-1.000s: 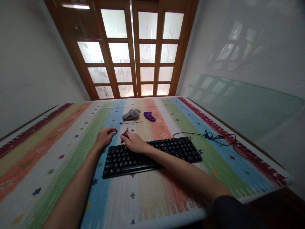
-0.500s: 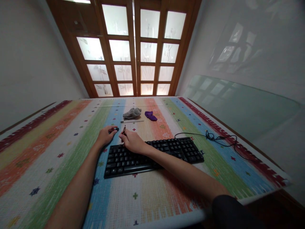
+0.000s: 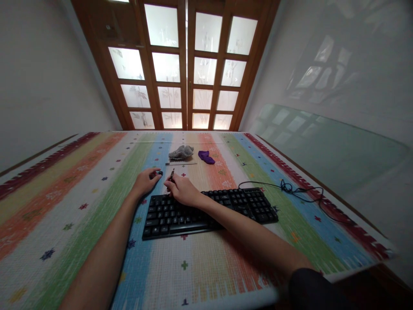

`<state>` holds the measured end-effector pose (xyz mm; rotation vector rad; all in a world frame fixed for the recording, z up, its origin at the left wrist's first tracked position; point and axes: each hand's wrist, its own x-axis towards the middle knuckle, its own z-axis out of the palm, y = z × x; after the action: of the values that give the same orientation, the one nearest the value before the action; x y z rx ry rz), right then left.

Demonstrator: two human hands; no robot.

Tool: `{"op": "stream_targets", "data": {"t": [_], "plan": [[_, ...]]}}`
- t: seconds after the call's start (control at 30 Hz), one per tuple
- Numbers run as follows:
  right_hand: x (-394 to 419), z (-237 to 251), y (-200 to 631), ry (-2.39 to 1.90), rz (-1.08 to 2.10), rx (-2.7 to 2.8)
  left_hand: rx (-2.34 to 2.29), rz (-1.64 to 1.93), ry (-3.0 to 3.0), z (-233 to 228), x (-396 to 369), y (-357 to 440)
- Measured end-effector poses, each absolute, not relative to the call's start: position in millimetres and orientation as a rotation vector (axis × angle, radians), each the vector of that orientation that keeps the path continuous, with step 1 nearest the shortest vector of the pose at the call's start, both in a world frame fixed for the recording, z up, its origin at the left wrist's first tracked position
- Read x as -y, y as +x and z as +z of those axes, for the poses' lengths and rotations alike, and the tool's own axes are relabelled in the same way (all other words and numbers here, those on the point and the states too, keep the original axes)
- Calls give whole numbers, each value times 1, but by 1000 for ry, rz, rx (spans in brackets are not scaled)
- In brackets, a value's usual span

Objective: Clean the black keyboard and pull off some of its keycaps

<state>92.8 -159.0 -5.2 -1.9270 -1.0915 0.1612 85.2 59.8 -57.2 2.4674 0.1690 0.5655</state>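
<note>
keyboard [image 3: 209,209]: black | worktop cloth [image 3: 80,206]: rainbow stripes (small cross motifs) | far rag [image 3: 181,152]: grey | cloth beside it [image 3: 205,156]: purple | cable [image 3: 300,189]: black

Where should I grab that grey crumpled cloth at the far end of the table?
Probably pinch the grey cloth from above at its raised, bunched middle, where the folds give something to hold. It lies loose on the striped table cover, apart from the purple cloth beside it.

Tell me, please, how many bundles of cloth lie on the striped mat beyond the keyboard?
2: a grey cloth beyond the hands, and a purple cloth just to its right; both lie apart from the keyboard.
</note>
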Motion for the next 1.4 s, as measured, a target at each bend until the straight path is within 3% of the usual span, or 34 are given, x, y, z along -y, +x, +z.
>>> {"op": "stream_targets", "data": {"t": [0.9, 1.4], "plan": [[160, -13, 91, -1852, 131, 1152, -179, 596, 2483, -59, -59, 85], [161, -9, 89, -1901, 125, 1179, -398, 749, 2316, -36, -36, 66]]}}
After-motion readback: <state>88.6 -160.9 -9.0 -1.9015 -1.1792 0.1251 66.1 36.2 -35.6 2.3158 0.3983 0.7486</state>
